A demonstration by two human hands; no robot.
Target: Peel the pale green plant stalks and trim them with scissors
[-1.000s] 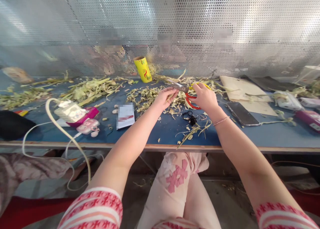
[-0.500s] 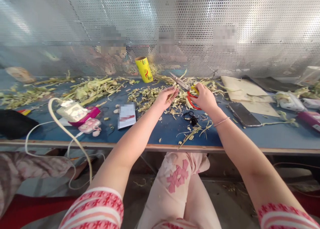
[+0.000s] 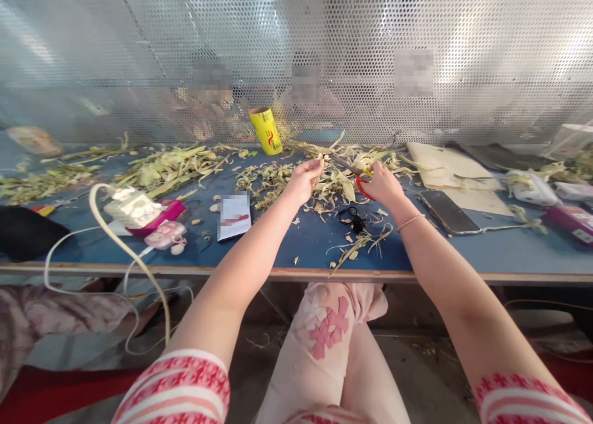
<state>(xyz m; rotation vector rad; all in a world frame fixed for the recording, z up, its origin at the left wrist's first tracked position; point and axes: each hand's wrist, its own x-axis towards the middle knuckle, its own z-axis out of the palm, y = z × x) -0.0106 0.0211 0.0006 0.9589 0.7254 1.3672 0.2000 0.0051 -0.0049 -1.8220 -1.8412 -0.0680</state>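
My left hand (image 3: 306,182) is closed in a pinch on a small pale plant piece (image 3: 323,159) that sticks up past the fingertips. In my right hand (image 3: 385,186) are scissors (image 3: 363,187) with red and yellow handles. Their grey blades point left toward the plant piece; whether they touch it I cannot make out. Under and around both hands lies a loose pile of dry, greenish-yellow plant scraps (image 3: 273,180). A tangled black cord (image 3: 356,221) rests on the blue tabletop (image 3: 287,251), just below the hands.
A yellow tube (image 3: 266,131) stands tilted before the perforated metal screen (image 3: 352,59). Further stalks (image 3: 162,167) lie left. A phone (image 3: 449,212) and cardboard (image 3: 447,167) are right. A second screen device (image 3: 234,216), a pink-and-white device (image 3: 146,211) and cables sit left. Someone's leg (image 3: 55,316) shows left.
The scissors have turned, so their blades now lie flatter and point more directly at the left hand. My left fingers have drawn together, and the pale piece shows more plainly above them.
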